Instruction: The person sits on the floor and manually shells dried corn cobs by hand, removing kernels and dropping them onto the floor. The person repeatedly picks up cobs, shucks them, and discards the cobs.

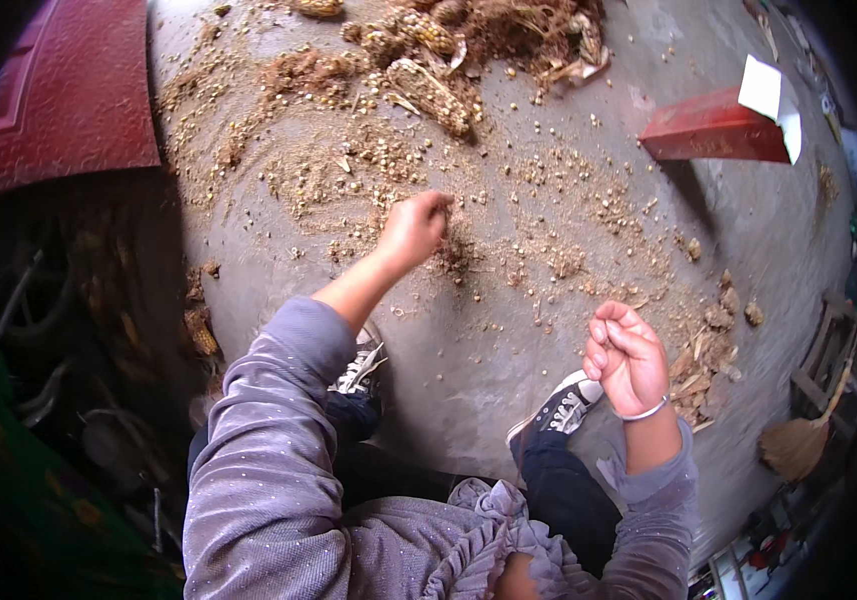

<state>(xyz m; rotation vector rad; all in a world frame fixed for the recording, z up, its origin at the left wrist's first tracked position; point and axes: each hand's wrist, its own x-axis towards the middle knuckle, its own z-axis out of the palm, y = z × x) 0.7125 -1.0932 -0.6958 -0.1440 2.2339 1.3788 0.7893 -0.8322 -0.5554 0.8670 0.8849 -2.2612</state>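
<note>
A littered floor (449,400) below the left hand (415,232) and right hand (629,355).
Well left of the left hand is a red door (79,90). Beyond that hand lies a heap (519,30) of husks and silk, probably clumped because the strands tangle. Well to the right of the right hand is a broom (794,448). The left hand is curled low over debris, and blur keeps me from telling whether it grips anything. The right hand, half-curled and raised off the floor, shows nothing in it, though something tiny could be hidden. Beyond the left hand lies a cob (431,97); beside its fingers, a dark tuft (457,258). Kernels lie around and beyond it, presumably scattered because nothing contains them.
</note>
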